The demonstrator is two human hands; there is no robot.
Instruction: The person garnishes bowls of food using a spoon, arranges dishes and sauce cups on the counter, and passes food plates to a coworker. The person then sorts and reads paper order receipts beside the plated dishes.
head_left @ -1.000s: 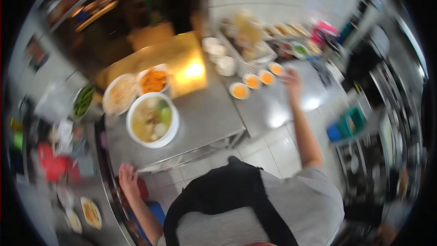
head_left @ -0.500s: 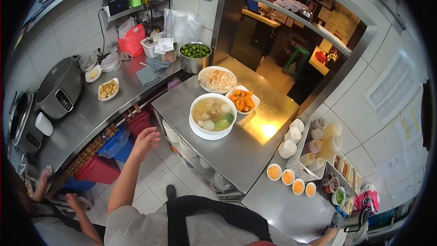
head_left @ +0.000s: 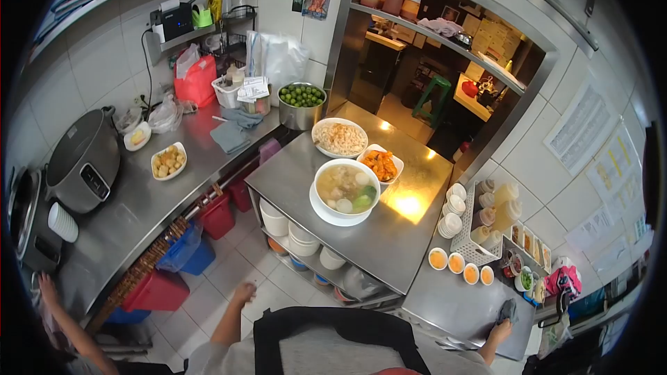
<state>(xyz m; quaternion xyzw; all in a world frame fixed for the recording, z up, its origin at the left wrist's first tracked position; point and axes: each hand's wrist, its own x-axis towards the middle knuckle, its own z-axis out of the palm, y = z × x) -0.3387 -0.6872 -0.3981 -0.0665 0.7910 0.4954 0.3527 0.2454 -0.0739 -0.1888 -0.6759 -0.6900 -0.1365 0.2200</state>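
My left hand (head_left: 243, 294) hangs low beside the steel worktable, over the floor tiles. It is empty, its fingers loosely apart. At the lower right, my right hand (head_left: 499, 334) grips a grey cloth (head_left: 509, 310) on the steel side counter (head_left: 451, 312). Ahead on the worktable (head_left: 361, 250), a white bowl of soup (head_left: 347, 187) with greens and pale round pieces rests on a white plate (head_left: 326, 215). Behind it are a bowl of rice (head_left: 339, 137) and a square bowl of orange saucy food (head_left: 381, 165).
Orange-filled cups (head_left: 456, 262) and a basket of sauce bottles (head_left: 479, 226) line the right counter. A pot of green limes (head_left: 301, 105) stands behind. The left counter holds a grey cooker (head_left: 80, 160) and a potato dish (head_left: 169, 161). A co-worker's hand (head_left: 47, 292) is at far left.
My left hand has dropped away from the soup bowl, down toward my body. My right hand and the cloth have shifted slightly leftward on the side counter. The view has tilted and turned a little.
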